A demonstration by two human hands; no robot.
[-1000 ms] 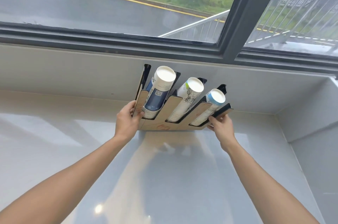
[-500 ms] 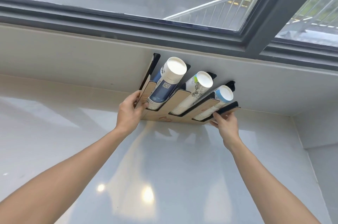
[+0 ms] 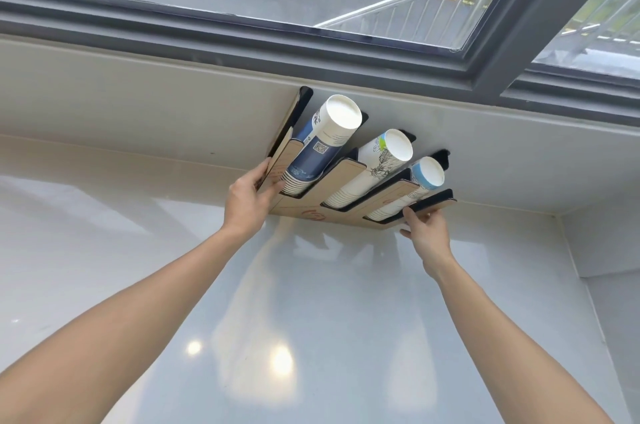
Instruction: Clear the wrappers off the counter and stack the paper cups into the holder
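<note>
Glossy white tabletop (image 3: 311, 337) below a window, holder (image 3: 346, 212) with three cup stacks (image 3: 367, 167) at its back edge, left hand (image 3: 247, 202) and right hand (image 3: 427, 233) pinching its ends: uneven push, likely tipping and spilling cups.

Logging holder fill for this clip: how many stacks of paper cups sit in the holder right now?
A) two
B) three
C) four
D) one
B: the holder carries three stacks, a blue and white stack, a white stack with line drawings and a light-blue-topped stack, while the left hand and right hand grip its two ends.
</note>
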